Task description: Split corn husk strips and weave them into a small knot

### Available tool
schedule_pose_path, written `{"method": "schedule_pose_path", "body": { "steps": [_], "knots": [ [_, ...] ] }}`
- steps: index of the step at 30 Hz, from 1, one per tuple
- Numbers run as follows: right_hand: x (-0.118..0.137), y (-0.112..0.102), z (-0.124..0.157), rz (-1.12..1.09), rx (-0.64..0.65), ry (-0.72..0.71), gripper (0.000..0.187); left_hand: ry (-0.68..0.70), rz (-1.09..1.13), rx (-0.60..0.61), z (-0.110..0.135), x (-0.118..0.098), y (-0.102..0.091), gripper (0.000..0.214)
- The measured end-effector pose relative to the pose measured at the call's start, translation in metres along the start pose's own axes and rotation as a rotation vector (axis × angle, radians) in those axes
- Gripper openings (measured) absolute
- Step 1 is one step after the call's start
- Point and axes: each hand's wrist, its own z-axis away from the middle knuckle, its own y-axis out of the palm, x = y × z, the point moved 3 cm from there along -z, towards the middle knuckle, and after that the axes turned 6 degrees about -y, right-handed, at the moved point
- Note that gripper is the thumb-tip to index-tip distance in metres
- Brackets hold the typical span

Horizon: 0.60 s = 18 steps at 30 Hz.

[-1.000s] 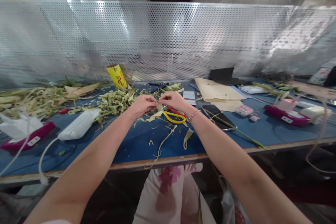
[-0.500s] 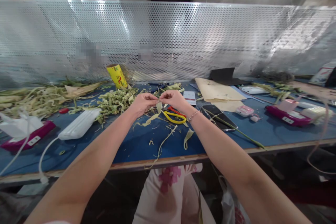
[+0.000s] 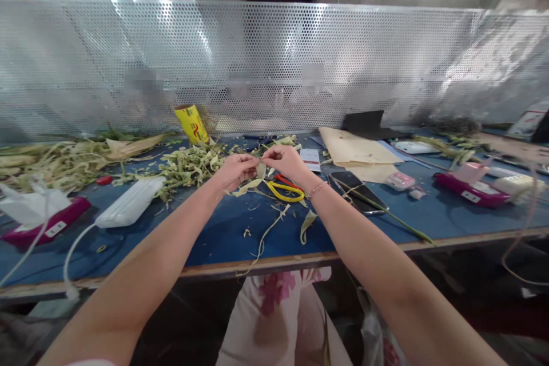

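1. Grip of the left hand (image 3: 237, 171): thumb and fingertips are pressing together in a pinch, holding the upper end of a pale strip (image 3: 260, 171).
2. Grip of the right hand (image 3: 285, 160): thumb and forefinger are likewise pinching, with no visible gap, and are meeting the left fingertips at that same end; the exact contact is not showing clearly.
3. Position: the strip is hanging between the two hands, over the tabletop (image 3: 206, 249), its lower part trailing toward the left hand.
4. Done, as judged: handling of this one strip is evidently under way, both hands already having hold of it. A strand (image 3: 269, 231) and a curled scrap (image 3: 306, 226) are lying loose near the front edge, though whether they are finished pieces or waste is not showing.
5. Left, as judged: the strip is not yet being set down, so its handling is seeming incomplete. Beyond the left hand, a heap (image 3: 193, 163) of pale-green pieces is lying unheld, and farther left, long leaves (image 3: 55, 160) are lying untouched; how many are awaiting handling is remaining unclear.
6. Tool: yellow handles (image 3: 288, 200) are resting unused just beside the right hand.
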Motion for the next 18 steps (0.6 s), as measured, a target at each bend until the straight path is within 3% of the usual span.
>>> {"method": "schedule_pose_path", "body": {
  "steps": [3,8,18],
  "knots": [
    [0.001,0.000,0.001,0.067,-0.009,-0.046,0.009,-0.050,0.035,-0.020,-0.004,0.005,-0.001,0.014],
    [0.001,0.000,0.002,0.085,-0.009,-0.071,0.009,-0.011,0.035,-0.043,-0.005,0.002,-0.002,0.015],
    [-0.001,0.006,0.002,-0.157,0.035,0.107,0.014,0.137,-0.048,-0.056,0.001,-0.006,0.000,0.021]
  ]
}}
